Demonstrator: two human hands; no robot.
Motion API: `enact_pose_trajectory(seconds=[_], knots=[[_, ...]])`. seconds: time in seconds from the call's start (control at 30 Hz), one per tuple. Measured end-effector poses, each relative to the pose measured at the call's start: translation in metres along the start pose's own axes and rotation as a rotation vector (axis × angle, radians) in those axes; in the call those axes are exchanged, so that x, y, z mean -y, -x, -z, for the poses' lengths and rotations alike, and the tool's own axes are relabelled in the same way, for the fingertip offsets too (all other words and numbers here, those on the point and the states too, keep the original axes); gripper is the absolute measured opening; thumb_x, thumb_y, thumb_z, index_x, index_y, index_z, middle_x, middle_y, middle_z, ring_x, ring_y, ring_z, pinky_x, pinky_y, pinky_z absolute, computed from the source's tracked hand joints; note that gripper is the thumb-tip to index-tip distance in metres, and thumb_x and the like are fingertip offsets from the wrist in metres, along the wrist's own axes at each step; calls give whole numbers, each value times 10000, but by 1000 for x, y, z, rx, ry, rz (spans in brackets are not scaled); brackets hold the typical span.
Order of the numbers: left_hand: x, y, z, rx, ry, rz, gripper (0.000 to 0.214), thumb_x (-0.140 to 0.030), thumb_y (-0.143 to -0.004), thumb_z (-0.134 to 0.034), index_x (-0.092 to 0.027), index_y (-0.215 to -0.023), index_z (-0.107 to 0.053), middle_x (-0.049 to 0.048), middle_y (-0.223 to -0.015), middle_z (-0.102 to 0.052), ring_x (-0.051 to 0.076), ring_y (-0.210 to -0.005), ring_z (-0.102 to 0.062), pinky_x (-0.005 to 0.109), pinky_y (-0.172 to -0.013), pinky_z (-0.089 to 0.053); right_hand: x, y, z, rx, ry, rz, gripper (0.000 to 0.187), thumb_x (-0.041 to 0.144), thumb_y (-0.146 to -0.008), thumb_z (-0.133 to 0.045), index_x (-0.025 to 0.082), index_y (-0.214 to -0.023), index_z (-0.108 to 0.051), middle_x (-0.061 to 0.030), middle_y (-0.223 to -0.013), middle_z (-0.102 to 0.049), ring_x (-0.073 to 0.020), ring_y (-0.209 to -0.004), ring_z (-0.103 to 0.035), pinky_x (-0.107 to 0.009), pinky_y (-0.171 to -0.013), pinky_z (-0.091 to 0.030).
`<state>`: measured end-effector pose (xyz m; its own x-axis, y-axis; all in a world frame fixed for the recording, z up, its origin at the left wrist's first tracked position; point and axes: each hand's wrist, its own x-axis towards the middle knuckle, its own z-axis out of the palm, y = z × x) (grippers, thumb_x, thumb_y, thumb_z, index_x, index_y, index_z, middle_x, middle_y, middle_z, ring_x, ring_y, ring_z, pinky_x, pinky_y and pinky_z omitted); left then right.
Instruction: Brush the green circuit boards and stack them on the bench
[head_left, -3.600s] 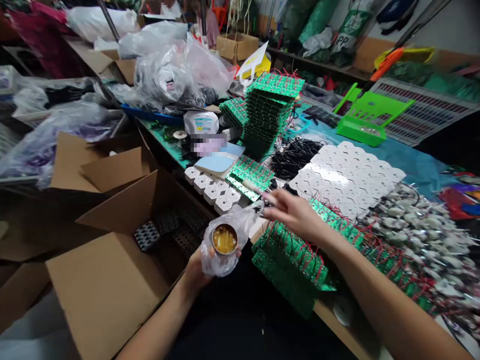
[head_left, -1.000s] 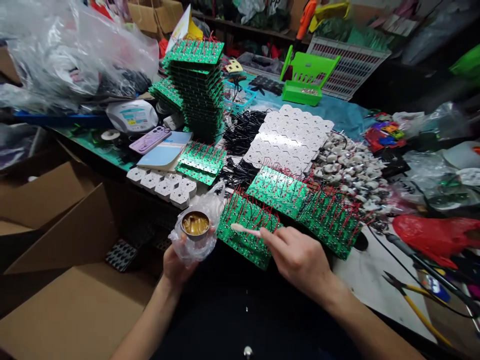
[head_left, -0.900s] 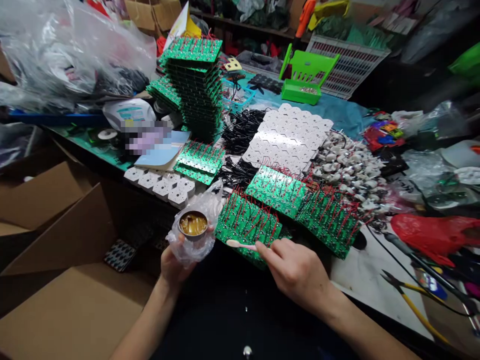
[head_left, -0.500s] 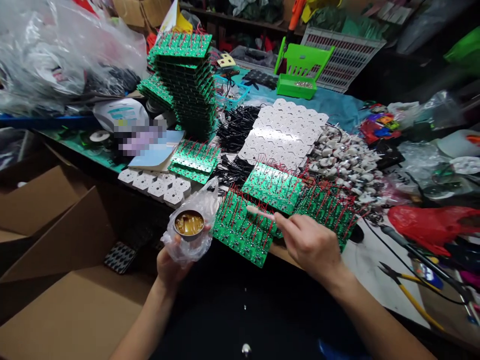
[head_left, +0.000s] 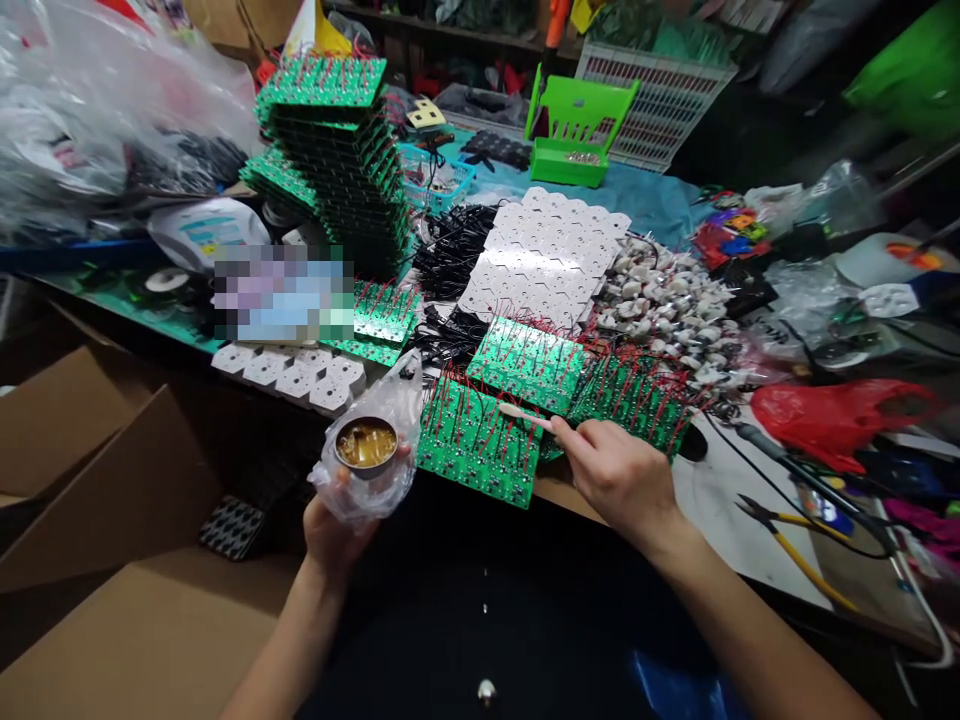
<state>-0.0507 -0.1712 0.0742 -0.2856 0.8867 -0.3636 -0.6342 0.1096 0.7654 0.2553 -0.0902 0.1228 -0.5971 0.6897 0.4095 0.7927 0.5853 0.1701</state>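
My left hand point(head_left: 341, 520) is closed around a small round tin point(head_left: 367, 446) wrapped in a clear plastic bag point(head_left: 401, 400). Amber, shiny material fills the tin, its open top facing up. Pinched in my right hand point(head_left: 619, 475) is a pale toothbrush point(head_left: 529, 415). Its bristle end is over the near green circuit board point(head_left: 476, 440), which carries rows of thin red wires; whether it touches the board I cannot tell. Behind lies another wired circuit board point(head_left: 529, 362), and further wired circuit boards point(head_left: 637, 400) sit beyond my right hand.
A tall stack of circuit boards point(head_left: 337, 150) rises at the back left. White perforated panels point(head_left: 544, 255) lie mid-table beside a pile of small white parts point(head_left: 664, 300). Yellow-handled cutters point(head_left: 802, 560) and a soldering iron point(head_left: 810, 480) lie right. Cardboard boxes point(head_left: 112, 460) stand at lower left.
The camera view has shifted, so the table items appear further left. My right hand has moved the toothbrush slightly over the near board. The left hand still holds the tin.
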Motion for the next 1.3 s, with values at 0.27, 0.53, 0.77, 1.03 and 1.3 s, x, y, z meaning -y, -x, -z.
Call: enact_pose_trajectory(seconds=[0.27,0.53,0.77,1.03,1.3], knots=[[-9,14,0,99,-3,-1,589,-521,-676,-784,-268,-1198,-684,126,-1140,-738,403,-1092,-670,622,-966,-526,14,23,31,93,-356,125,237,184,-994,-516,161,-1105,-724,-15,-690,-583,-123,-632,-467,-291,-587,-287],[3,12,-22,74,-30,88,610,-494,-603,-829,-192,-1118,-706,151,-1135,-741,390,-1151,-652,565,-1005,-521,-2,1,2,43,-160,45,262,197,-1006,-491,179,-1053,-748,-22,-680,-600,-127,-633,-474,-297,-549,-247],[4,10,-26,36,-34,79,572,-501,-607,-836,-220,-1091,-714,125,-1143,-742,356,-1172,-649,540,-1052,-495,-19,26,24,119,-447,71,264,235,-1021,-476,170,-1106,-717,-24,-731,-621,-119,-661,-530,-255,-587,-328],[6,6,-27,18,-35,74,610,-493,-647,-824,-243,-1185,-682,103,-1220,-713,333,-1157,-661,519,-1089,-474,-26,18,6,74,-153,81,292,195,-1019,-450,185,-1059,-739,-20,-671,-582,-132,-632,-454,-298,-562,-240],[7,7,-29,8,9,72,603,-472,-640,-827,-237,-1178,-690,112,-1175,-731,336,-1175,-650,499,-1068,-496,-29,3,12,51,-91,75,288,203,-1016,-457,178,-1019,-744,-22,-660,-564,-138,-629,-440,-308,-563,-227]])
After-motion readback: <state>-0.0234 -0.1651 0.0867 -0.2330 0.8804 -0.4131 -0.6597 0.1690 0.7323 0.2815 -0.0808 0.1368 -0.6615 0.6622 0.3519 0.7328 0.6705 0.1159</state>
